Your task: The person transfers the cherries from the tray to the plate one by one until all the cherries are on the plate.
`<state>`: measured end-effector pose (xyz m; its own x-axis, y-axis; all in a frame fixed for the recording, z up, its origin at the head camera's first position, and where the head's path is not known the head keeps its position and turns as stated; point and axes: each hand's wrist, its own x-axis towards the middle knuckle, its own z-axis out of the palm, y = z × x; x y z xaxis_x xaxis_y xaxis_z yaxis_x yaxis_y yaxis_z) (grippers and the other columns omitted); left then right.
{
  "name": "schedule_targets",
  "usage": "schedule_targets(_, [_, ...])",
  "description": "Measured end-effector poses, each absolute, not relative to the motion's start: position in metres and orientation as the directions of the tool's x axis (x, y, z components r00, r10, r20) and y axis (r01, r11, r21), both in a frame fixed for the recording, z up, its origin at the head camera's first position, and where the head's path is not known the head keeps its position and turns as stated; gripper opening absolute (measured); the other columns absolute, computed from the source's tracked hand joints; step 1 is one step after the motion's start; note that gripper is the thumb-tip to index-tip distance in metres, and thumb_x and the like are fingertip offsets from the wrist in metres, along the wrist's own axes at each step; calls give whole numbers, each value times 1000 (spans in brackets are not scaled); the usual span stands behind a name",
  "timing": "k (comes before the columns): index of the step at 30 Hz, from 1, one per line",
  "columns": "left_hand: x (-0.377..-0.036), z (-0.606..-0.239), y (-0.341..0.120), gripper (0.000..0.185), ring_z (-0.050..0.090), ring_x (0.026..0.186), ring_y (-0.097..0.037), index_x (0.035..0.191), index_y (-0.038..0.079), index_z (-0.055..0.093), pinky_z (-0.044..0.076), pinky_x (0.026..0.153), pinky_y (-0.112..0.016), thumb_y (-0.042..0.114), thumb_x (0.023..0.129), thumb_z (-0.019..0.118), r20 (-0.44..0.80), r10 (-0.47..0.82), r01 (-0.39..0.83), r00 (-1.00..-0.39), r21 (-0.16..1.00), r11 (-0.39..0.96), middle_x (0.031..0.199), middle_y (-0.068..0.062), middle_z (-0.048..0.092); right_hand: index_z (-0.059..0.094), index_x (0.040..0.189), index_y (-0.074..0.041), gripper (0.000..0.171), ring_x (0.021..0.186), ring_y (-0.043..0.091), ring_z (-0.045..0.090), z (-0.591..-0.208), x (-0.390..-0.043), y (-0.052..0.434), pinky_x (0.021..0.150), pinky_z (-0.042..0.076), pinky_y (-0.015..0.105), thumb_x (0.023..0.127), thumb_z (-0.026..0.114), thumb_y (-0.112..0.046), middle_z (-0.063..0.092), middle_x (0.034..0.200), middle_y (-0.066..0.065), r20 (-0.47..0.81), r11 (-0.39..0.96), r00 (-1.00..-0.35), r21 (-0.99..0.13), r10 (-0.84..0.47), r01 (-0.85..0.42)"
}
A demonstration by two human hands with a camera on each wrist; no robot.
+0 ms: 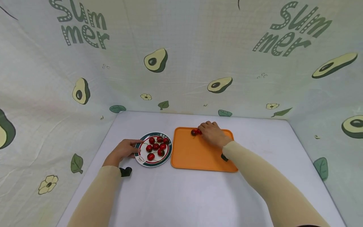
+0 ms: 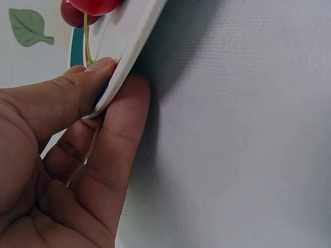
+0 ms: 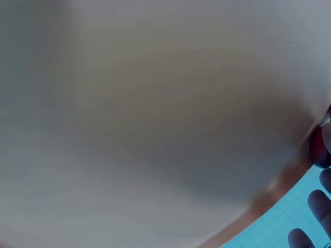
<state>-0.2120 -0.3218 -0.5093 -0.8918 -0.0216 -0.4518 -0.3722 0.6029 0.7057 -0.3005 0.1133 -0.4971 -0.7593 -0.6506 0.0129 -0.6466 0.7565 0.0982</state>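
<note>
My left hand [image 1: 124, 150] grips the near-left rim of a round plate [image 1: 144, 160]. In the left wrist view, the thumb [image 2: 77, 85] lies over the rim, with fingers underneath it. Several dark red cherries [image 1: 155, 146] with stems rest on this white plate with its green band. My right hand [image 1: 213, 134] reaches over the far part of an orange tray [image 1: 187, 154], its fingertips at a red cherry [image 1: 199, 131]. Beside that lies a darker cherry [image 1: 193, 132]. At the right wrist view's edge, a cherry [image 3: 318, 147] shows against the fingertips, mostly cut off.
Plate and tray sit side by side on a white-covered table [image 1: 170, 195]. Behind stands a pale cloth [image 1: 184, 63] printed with avocados, leaves and lettering, which also hangs along both sides.
</note>
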Motion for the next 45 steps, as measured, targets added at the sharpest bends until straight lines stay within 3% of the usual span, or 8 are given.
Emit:
schedule_targets(8, [-214, -510, -322, 53, 62, 86, -20, 148, 16, 63, 56, 70, -26, 15, 97, 76, -448, -25, -369, -894, 703, 608, 118, -13, 58, 66, 137, -6, 35, 122, 33, 57, -499, -299, 115, 106, 45, 52, 106, 64, -22, 68, 134, 11, 8, 778, -779, 49, -627, -626])
schedule_targets(16, [-210, -508, -318, 53, 64, 88, -20, 149, 15, 62, 57, 73, -26, 13, 98, 76, -456, -26, -386, -889, 719, 578, 124, -15, 59, 68, 134, -6, 40, 119, 33, 58, -503, -296, 116, 104, 45, 51, 105, 67, -34, 69, 128, 12, -32, 767, -767, 20, -641, -642])
schedule_targets(23, [-208, -507, -319, 53, 63, 89, -20, 149, 14, 62, 57, 73, -26, 13, 98, 75, -453, -22, -379, -891, 718, 584, 123, -14, 59, 70, 125, -6, 37, 108, 31, 57, -506, -290, 119, 97, 44, 48, 104, 69, -36, 70, 119, 10, 8, 760, -760, 30, -650, -649])
schedule_targets(30, [-208, -507, -320, 53, 63, 87, -20, 150, 15, 61, 56, 72, -27, 14, 98, 75, -448, -22, -370, -894, 706, 604, 118, -14, 58, 66, 108, -4, 30, 95, 31, 52, -508, -282, 122, 90, 44, 48, 102, 69, -34, 64, 100, 10, 118, 768, -760, 55, -640, -638])
schedule_targets(37, [-209, -508, -320, 53, 63, 88, -20, 149, 16, 62, 56, 72, -27, 15, 98, 76, -452, -26, -375, -891, 704, 603, 120, -14, 58, 66, 116, -2, 35, 97, 31, 50, -508, -276, 125, 93, 43, 47, 102, 68, -34, 63, 103, 12, 203, 785, -766, 29, -610, -618])
schedule_targets(45, [-213, -512, -321, 54, 63, 91, -22, 150, 18, 62, 57, 73, -27, 15, 98, 76, -467, -32, -392, -884, 701, 596, 128, -16, 58, 68, 119, -3, 37, 96, 30, 57, -501, -269, 124, 93, 44, 46, 98, 77, -32, 72, 107, 12, 289, 778, -741, 22, -607, -628])
